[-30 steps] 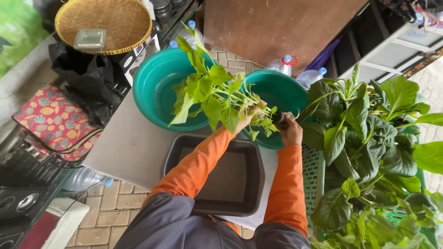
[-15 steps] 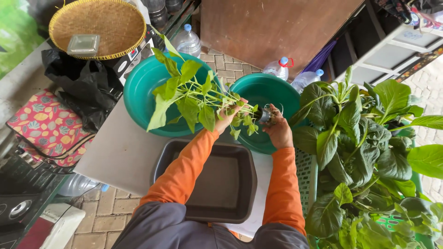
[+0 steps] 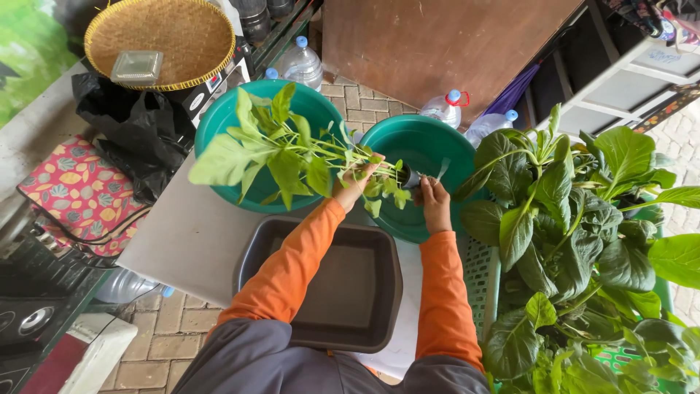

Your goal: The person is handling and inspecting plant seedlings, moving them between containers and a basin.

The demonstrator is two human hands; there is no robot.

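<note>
Leafy stalk bunch (image 3: pixel 292 157) gripped in left hand (image 3: pixel 355 186), fingers curled round stems, held over two teal basins (image 3: pixel 219 124). Right hand (image 3: pixel 435 204) pinches stem ends above right basin (image 3: pixel 437 146); what it holds there unclear. Grey tray (image 3: pixel 343 288) bare. Large heap of greens (image 3: pixel 576 241) in green crate (image 3: pixel 481 277) unprocessed: work judged early.

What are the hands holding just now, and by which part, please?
The left hand grips the leafy green plant by its stems; the right hand holds its root end.
</note>
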